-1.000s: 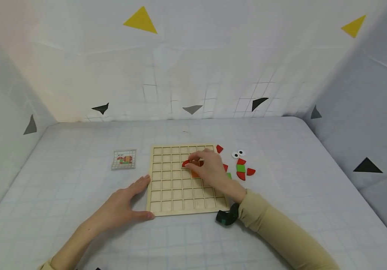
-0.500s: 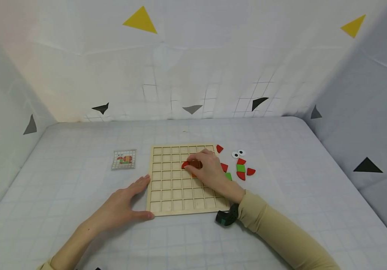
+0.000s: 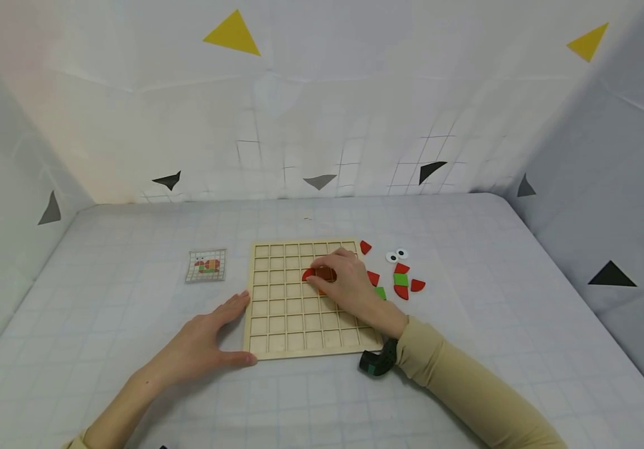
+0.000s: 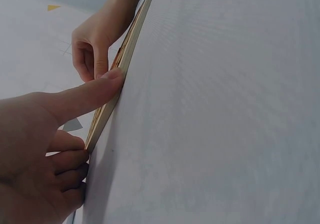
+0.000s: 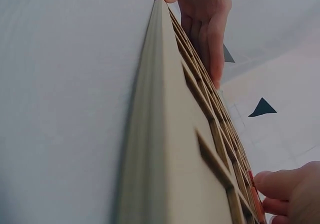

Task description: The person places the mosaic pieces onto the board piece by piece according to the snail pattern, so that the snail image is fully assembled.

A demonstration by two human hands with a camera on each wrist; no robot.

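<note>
At the left of the table lay a small picture card, probably set aside so that its pattern could be seen uncovered. Nearer, the left hand was spread and gripped nothing, its fingertips against the left edge of the gridded board and its thumb at the near left corner, likely to stop the board sliding. Over the board's far half, the bent thumb and forefinger of the right hand pinched a red piece at one cell, a small grip that seemed suited to a single slot. On the right, loose red and green pieces and two eye discs sat within easy reach.

The right hand covered several cells, leaving only a dark orange patch showing; whether the pinched piece lay flat was unclear. The near edge cut off the right sleeve.
</note>
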